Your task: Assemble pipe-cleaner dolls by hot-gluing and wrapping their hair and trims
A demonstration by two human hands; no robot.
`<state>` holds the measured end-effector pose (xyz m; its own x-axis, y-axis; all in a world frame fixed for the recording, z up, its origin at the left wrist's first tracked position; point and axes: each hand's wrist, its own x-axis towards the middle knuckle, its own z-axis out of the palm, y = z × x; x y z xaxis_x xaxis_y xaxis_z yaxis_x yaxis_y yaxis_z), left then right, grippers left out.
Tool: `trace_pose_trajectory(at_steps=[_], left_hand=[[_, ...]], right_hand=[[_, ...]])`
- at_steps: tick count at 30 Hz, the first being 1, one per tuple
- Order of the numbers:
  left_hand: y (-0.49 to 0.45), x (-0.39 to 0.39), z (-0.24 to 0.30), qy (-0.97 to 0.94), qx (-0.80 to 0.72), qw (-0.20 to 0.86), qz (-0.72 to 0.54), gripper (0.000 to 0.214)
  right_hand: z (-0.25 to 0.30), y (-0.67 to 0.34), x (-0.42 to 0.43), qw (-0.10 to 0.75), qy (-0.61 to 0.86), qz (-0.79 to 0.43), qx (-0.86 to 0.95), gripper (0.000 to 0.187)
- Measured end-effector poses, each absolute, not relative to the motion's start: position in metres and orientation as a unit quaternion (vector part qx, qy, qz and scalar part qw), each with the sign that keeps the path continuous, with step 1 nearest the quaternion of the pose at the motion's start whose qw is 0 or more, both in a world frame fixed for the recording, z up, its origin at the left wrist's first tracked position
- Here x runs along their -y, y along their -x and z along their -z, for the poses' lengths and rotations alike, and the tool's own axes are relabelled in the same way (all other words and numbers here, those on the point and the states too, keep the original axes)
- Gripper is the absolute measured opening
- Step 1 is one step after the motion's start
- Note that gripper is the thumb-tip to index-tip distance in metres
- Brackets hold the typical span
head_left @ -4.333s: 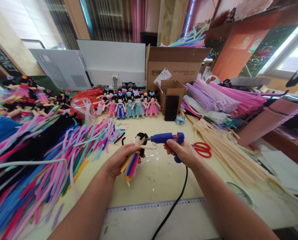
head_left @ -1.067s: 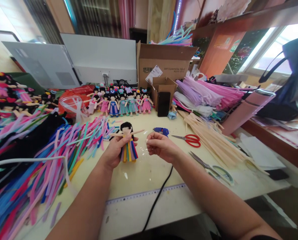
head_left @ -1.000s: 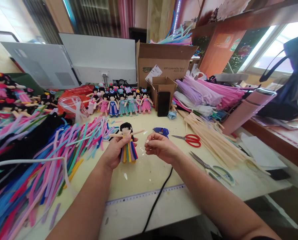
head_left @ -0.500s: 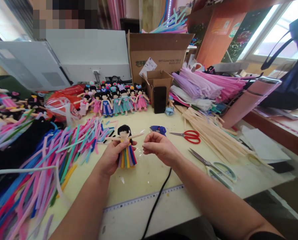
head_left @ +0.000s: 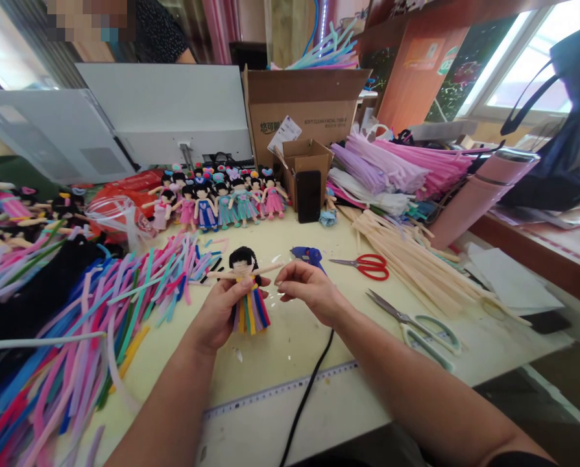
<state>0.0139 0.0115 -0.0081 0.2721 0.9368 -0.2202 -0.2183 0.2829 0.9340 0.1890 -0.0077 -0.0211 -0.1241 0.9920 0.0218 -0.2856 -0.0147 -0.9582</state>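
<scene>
A small pipe-cleaner doll (head_left: 253, 312) with black hair, outstretched beige arms and a skirt of yellow, blue, purple and red strips is gripped in my left hand (head_left: 220, 312). The thumb presses on its chest. My right hand (head_left: 307, 290) hovers just right of the doll, near its arm end, with thumb and fingertips pinched together. Whatever may be between those fingertips is too small to make out. Just behind my right hand lies a blue glue gun (head_left: 307, 254), partly covered by it. Red-handled scissors (head_left: 368, 265) rest farther right.
Pale-green-handled scissors (head_left: 416, 325) lie by my right forearm. Loose colourful pipe cleaners (head_left: 100, 318) spread across the left. Finished dolls (head_left: 226, 204) stand at the back beside a black phone (head_left: 309, 196). A black cord (head_left: 305, 395) and a ruler (head_left: 280, 389) cross the front. A person stands behind the monitor (head_left: 168, 97).
The view has shifted slightly. My left hand still holds the doll, now a little lower and tilted. The right-hand pinch stays beside it. The person behind the monitor has moved left.
</scene>
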Motion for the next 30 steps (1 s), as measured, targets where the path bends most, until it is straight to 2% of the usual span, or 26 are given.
trace_pose_trajectory(at_steps=[8, 20, 30], left_hand=[[-0.014, -0.012, 0.010, -0.432, -0.434, 0.667, -0.425, 0.039], [-0.014, -0.013, 0.011, -0.444, -0.452, 0.654, -0.414, 0.042], [-0.019, -0.002, 0.002, -0.367, -0.377, 0.742, -0.416, 0.037]], right_hand=[[0.020, -0.189, 0.007, 0.533, 0.383, -0.608, 0.447, 0.021], [0.010, -0.194, 0.014, 0.552, 0.406, -0.558, 0.469, 0.013], [0.016, -0.195, 0.009, 0.554, 0.459, -0.481, 0.502, 0.010]])
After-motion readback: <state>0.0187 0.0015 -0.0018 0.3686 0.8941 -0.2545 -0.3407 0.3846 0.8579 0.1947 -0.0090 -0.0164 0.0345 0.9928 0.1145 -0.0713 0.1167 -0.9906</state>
